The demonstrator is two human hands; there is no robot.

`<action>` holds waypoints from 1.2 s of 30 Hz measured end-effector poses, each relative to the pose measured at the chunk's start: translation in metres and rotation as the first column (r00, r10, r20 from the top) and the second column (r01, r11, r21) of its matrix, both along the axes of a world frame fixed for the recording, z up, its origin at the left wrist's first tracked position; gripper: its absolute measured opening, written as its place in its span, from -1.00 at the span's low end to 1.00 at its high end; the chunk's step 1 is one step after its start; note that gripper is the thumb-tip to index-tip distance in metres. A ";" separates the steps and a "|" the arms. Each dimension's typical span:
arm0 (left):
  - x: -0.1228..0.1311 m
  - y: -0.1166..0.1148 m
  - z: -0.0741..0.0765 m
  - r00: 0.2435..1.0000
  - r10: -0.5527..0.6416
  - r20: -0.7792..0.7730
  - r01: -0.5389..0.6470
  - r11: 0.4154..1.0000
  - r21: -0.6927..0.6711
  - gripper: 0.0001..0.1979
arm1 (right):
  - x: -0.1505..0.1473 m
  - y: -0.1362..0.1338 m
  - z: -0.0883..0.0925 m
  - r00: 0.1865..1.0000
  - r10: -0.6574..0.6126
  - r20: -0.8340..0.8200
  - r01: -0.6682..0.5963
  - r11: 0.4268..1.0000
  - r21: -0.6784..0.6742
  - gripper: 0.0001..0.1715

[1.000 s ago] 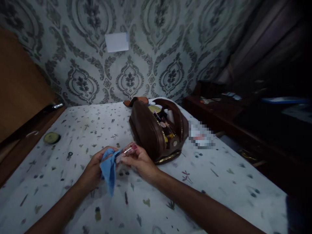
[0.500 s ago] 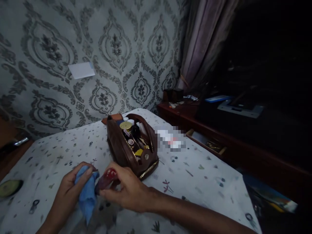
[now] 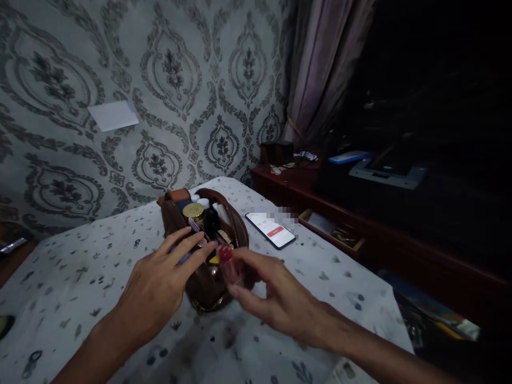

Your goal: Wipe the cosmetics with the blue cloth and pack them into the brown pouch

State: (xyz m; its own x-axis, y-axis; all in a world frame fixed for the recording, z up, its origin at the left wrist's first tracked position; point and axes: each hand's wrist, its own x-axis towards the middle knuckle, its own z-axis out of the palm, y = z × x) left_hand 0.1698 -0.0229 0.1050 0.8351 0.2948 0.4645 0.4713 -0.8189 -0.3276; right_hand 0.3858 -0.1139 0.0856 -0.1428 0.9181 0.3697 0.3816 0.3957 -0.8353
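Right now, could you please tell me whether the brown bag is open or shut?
The bag is open: a round gold lid and white caps show between its parted sides.

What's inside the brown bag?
A round gold lid, white caps and something yellow show inside the brown bag. The left hand covers part of it; whatever lies beneath can't be seen.

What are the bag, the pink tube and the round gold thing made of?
Bag: leather or fake leather, going by its smooth brown sides and soft sheen. Tube: probably clear plastic, perhaps glass, since it looks see-through; it's blurred. Gold thing: metal or shiny plastic; its gleam fits both.
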 end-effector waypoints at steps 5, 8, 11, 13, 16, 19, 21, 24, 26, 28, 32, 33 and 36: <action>0.000 -0.002 0.001 0.999 0.027 0.029 -0.028 0.999 0.025 -0.44 | 0.020 0.018 0.019 0.976 -0.202 0.086 0.198 0.979 0.053 -0.37; 0.001 -0.002 -0.001 0.998 0.022 0.055 -0.023 0.999 0.023 -0.50 | 0.018 0.040 0.036 0.886 -0.307 0.346 0.256 0.948 0.187 -0.35; 0.000 -0.002 -0.004 0.998 0.030 0.060 -0.031 0.999 0.020 -0.51 | 0.009 0.061 0.052 0.705 -0.280 0.651 0.154 0.957 0.245 -0.45; -0.003 -0.002 -0.005 0.997 0.052 0.050 -0.053 0.998 0.021 -0.46 | 0.002 0.072 0.059 0.561 -0.227 0.796 0.100 0.973 0.208 -0.48; -0.006 -0.004 -0.005 0.996 0.081 0.022 -0.081 0.997 0.012 -0.40 | -0.007 0.082 0.060 0.376 -0.179 0.909 0.064 0.984 0.167 -0.54; -0.007 -0.005 -0.005 0.995 0.096 0.004 -0.096 0.995 0.004 -0.38 | -0.011 0.089 0.053 0.252 -0.170 0.952 0.007 0.985 0.174 -0.61; -0.007 -0.004 -0.005 0.995 0.102 0.006 -0.102 0.995 0.001 -0.37 | -0.011 0.095 0.046 0.197 -0.176 0.964 -0.031 0.982 0.186 -0.70; -0.007 -0.003 -0.007 0.995 0.094 0.021 -0.094 0.996 0.003 -0.38 | -0.011 0.104 0.035 0.154 -0.202 0.967 -0.051 0.976 0.212 -0.75; -0.007 -0.003 -0.009 0.996 0.091 0.025 -0.091 0.996 0.003 -0.38 | -0.010 0.108 0.029 0.148 -0.217 0.965 -0.044 0.973 0.226 -0.73; -0.008 -0.003 -0.010 0.995 0.099 0.014 -0.099 0.995 -0.002 -0.36 | -0.011 0.110 0.026 0.136 -0.213 0.967 -0.029 0.975 0.219 -0.76; -0.008 -0.003 -0.011 0.993 0.116 -0.003 -0.116 0.993 -0.017 -0.33 | -0.012 0.107 0.030 0.103 -0.183 0.978 -0.028 0.982 0.187 -0.78; -0.008 -0.002 -0.011 0.993 0.116 -0.001 -0.116 0.993 -0.017 -0.33 | -0.013 0.106 0.032 0.101 -0.177 0.979 -0.030 0.983 0.181 -0.78; -0.008 -0.002 -0.011 0.994 0.104 0.012 -0.104 0.995 -0.004 -0.34 | -0.012 0.106 0.037 0.116 -0.159 0.980 -0.018 0.987 0.162 -0.77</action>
State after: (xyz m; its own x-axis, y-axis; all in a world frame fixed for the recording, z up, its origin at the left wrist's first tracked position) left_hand 0.1622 -0.0245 0.0942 0.7942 0.3814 0.4730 0.5579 -0.7660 -0.3192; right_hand 0.3735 -0.0080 0.1228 -0.4002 0.9150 0.0501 0.8668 0.3603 0.3447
